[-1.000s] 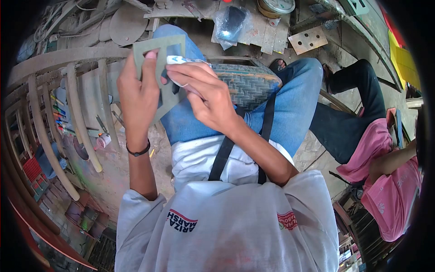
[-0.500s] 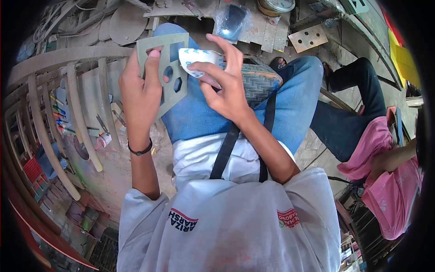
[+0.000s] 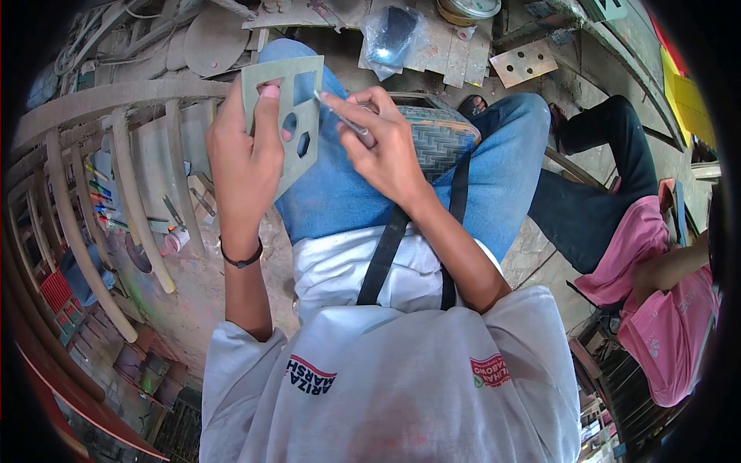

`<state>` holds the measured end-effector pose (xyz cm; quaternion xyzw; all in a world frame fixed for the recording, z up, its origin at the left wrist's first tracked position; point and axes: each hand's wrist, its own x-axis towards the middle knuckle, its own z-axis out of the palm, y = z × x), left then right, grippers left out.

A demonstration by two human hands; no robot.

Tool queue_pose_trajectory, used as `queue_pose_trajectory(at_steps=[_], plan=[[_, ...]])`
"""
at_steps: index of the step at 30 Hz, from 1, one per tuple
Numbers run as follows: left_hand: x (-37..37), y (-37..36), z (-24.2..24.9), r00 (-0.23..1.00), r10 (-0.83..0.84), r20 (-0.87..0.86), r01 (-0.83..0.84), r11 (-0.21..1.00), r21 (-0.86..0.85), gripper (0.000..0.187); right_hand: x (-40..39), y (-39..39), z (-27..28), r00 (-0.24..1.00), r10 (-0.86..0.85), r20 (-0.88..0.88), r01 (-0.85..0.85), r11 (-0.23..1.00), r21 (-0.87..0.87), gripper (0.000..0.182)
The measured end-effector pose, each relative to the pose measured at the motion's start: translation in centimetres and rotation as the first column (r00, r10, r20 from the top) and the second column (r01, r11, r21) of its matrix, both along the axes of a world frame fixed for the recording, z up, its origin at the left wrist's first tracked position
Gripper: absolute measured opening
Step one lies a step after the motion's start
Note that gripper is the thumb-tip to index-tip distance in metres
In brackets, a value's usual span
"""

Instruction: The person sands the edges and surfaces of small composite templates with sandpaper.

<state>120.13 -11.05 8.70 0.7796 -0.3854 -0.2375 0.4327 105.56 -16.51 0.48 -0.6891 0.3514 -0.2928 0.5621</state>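
A flat grey-green board (image 3: 297, 171) with several shaped cutouts, among them a square, a round and a hexagonal one, is held upright above my left knee. My left hand (image 3: 245, 154) grips its left side, the thumb over the near face by an upper cutout. At the board's right edge, beside the square cutout, are the fingertips of my right hand (image 3: 390, 154). They pinch a curled piece of sandpaper (image 3: 364, 136), seen nearly edge-on, so its printed white backing is mostly hidden.
A dark rounded thing with a woven pattern (image 3: 444, 147) sits between my knees. Ahead are wooden slats (image 3: 463, 65) with a plastic-wrapped object (image 3: 392, 38) and a tub (image 3: 468, 9). A curved wooden rail (image 3: 131, 177) stands left. A person in pink (image 3: 656, 309) sits right.
The sandpaper has turned from showing its white, blue-marked backing to nearly edge-on. My right fingers have closed more around it. The board has shifted slightly right.
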Motion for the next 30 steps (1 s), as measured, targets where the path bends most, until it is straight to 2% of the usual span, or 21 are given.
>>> queue_pose_trajectory(at_steps=[4,6,10,12,15,21,22,25,26,29,30], plan=[[-0.1,0.0,0.0,1.000,0.007,-0.005,-0.007,1.000,0.005,0.024,0.0,-0.6,-0.5,0.999,0.022,0.039,-0.021,0.999,-0.037,0.048],[-0.2,0.0,-0.1,1.000,0.008,-0.008,-0.008,1.000,0.009,0.024,0.2,-0.3,-0.6,0.999,0.043,-0.002,-0.043,0.994,-0.099,0.049],[-0.5,-0.2,-0.3,0.999,0.015,-0.032,-0.016,0.999,-0.038,0.024,0.6,0.5,0.1,0.999,0.041,-0.019,-0.043,0.994,-0.101,0.054],[-0.2,-0.1,-0.2,1.000,0.003,-0.017,-0.004,0.999,-0.036,0.024,0.9,0.9,0.6,0.997,0.049,0.057,-0.030,0.953,-0.300,0.058],[-0.3,0.1,-0.1,1.000,0.012,-0.011,-0.012,1.000,-0.010,0.023,0.8,0.2,-0.5,0.998,0.050,-0.036,-0.057,0.975,-0.217,0.054],[-0.4,-0.1,-0.5,1.000,0.002,-0.025,-0.002,0.999,-0.036,0.022,0.8,0.4,0.3,0.998,0.062,0.033,-0.053,0.973,-0.226,0.055],[-0.3,-0.2,-0.5,0.999,-0.008,-0.033,0.007,1.000,-0.030,0.022,0.7,0.2,-0.3,0.998,0.054,-0.029,-0.059,0.976,-0.209,0.054],[-0.1,-0.4,-0.1,1.000,-0.010,-0.013,0.010,1.000,-0.017,0.021,0.7,0.2,0.5,0.998,0.053,-0.033,-0.058,0.980,-0.189,0.059],[-0.2,-0.5,-0.2,1.000,-0.011,-0.014,0.011,1.000,-0.020,0.021,0.7,0.6,1.1,0.998,0.055,0.019,-0.049,0.969,-0.241,0.059],[-0.2,-0.3,-0.3,0.999,-0.032,0.006,0.032,0.999,-0.040,0.021,0.7,0.3,-0.6,0.998,0.051,0.034,-0.042,0.976,-0.212,0.058],[-0.1,-0.4,-0.3,1.000,-0.025,-0.006,0.025,1.000,-0.013,0.021,0.7,-0.2,-0.3,0.998,0.063,-0.031,-0.067,0.986,-0.150,0.058]])
